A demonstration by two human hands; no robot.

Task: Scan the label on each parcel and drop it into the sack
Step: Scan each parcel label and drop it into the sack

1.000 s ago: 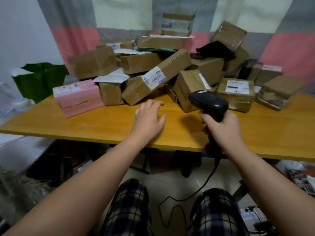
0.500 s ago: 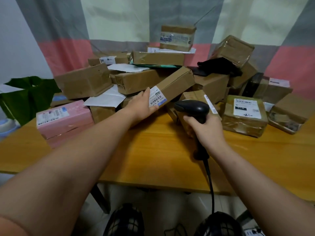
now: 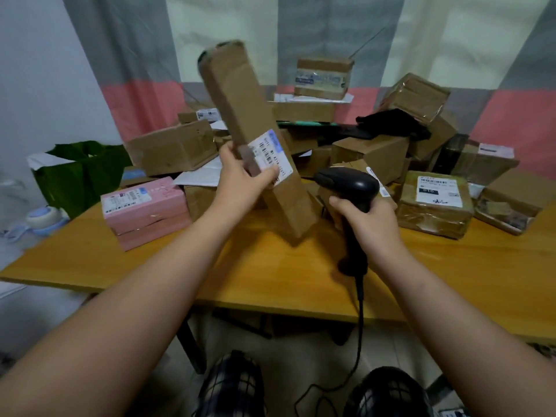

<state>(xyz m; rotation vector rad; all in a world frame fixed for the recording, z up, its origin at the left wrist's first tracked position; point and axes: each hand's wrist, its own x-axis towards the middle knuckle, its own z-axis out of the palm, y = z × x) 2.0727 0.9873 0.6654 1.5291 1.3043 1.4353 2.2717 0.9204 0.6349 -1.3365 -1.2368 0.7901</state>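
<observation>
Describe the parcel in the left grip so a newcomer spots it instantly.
Start at the yellow table under a heap of brown parcels. In front of the heap, the left grip holds a long box tilted, top end leaning left, just left of the black scanner. It is the only parcel being held, with a white barcode label partly under the thumb.

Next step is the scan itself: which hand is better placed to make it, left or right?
Right. The right hand grips the black scanner, its head close beside the label on the long brown parcel. The left hand is occupied holding that parcel tilted, fingers partly covering the label.
</observation>
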